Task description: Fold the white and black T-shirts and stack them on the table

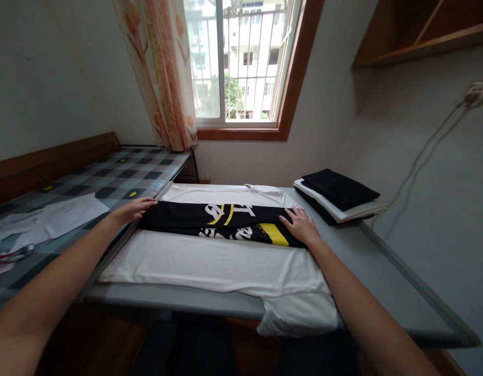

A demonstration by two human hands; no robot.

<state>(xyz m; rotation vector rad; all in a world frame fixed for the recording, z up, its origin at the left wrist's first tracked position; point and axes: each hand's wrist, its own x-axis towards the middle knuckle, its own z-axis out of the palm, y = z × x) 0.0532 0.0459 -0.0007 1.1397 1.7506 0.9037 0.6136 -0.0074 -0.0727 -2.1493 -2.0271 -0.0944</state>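
Observation:
A black garment with white and yellow print [221, 222] lies folded into a long band across a white T-shirt [214, 261] spread on a grey table [367, 261]. My left hand [134, 209] rests flat on the band's left end, fingers stretched out. My right hand [300, 224] lies flat on its right end, fingers spread. One sleeve of the white shirt hangs over the table's near edge.
A stack of folded black and white clothes [337, 196] sits at the table's far right. To the left stands a bed with a checked cover [116, 177] and papers [57, 214] on it. A window, curtain and wall cables are behind.

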